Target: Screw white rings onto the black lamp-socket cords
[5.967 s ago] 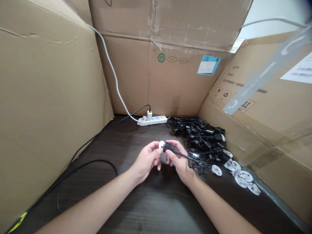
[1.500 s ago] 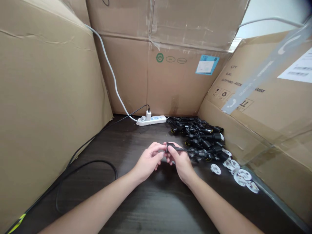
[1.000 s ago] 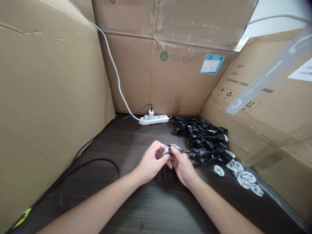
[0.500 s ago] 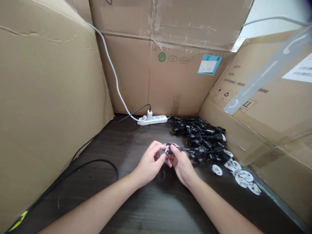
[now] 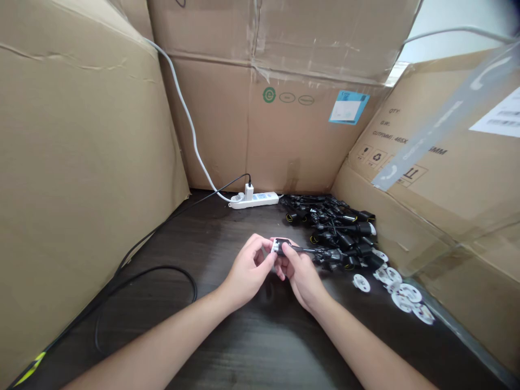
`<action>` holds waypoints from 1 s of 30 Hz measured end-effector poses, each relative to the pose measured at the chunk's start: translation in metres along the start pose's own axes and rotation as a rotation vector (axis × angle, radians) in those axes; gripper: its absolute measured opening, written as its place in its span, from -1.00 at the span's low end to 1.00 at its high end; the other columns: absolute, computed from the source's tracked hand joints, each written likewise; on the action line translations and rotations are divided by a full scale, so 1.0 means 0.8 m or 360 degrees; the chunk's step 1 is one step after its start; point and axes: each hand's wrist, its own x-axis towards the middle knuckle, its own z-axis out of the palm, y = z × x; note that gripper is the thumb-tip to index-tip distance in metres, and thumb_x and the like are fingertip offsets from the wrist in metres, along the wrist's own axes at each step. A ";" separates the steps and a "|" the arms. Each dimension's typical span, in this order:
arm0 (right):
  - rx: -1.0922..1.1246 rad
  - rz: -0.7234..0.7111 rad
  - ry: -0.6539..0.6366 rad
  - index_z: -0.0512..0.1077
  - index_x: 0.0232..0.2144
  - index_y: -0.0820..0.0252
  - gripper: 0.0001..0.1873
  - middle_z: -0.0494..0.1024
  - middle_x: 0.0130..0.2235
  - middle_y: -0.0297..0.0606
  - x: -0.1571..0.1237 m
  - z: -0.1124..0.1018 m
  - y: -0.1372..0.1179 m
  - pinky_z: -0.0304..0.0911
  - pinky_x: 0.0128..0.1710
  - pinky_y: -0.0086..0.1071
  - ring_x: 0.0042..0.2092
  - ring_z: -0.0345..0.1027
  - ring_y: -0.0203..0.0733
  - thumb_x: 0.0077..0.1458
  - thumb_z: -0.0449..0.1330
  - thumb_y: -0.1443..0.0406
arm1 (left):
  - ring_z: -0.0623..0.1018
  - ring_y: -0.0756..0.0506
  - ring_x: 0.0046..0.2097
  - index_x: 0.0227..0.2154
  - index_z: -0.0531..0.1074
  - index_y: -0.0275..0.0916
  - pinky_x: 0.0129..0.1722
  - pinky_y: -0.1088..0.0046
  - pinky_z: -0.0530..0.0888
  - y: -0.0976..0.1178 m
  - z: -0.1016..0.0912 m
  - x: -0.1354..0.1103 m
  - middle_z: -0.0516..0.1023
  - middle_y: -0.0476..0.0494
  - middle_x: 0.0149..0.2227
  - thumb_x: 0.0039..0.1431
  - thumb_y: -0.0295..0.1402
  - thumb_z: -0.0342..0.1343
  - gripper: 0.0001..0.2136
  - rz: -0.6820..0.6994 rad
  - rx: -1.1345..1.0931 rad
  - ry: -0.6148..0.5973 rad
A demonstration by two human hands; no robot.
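Observation:
My right hand (image 5: 299, 268) is closed around a black cylindrical housing (image 5: 283, 246), its thumb on top. A thin black stem or cable runs from the housing rightward towards a pile of similar black parts (image 5: 343, 235). Between the thumb and fingertips of my left hand (image 5: 252, 265) is a small white disc (image 5: 274, 247), held at the left end of the housing. The disc touches the housing; how far it sits inside is hidden by fingers. Several loose white discs (image 5: 361, 283) lie on the dark table to the right of my right hand.
A white power strip (image 5: 254, 200) with a plugged-in adapter stands at the back. A black cable (image 5: 162, 267) loops across the table at left. Cardboard walls (image 5: 292, 141) enclose the table at the back, left and right.
The white disc has turned from a slant to sit squarer against the end of the black housing. Both hands stay in nearly the same place.

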 end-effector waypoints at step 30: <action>0.0276 0.0252 0.0014 0.43 -0.48 0.20 -0.66 0.38 -0.57 -0.41 -0.006 0.001 -0.004 0.06 -0.62 -0.52 -0.57 0.16 -0.38 -0.05 0.41 0.09 | 0.36 0.01 -0.39 -0.25 0.53 -0.21 -0.38 0.50 0.29 0.012 -0.002 -0.008 0.32 -0.03 -0.36 0.29 -0.45 0.01 -0.82 0.0227 0.0507 -0.0185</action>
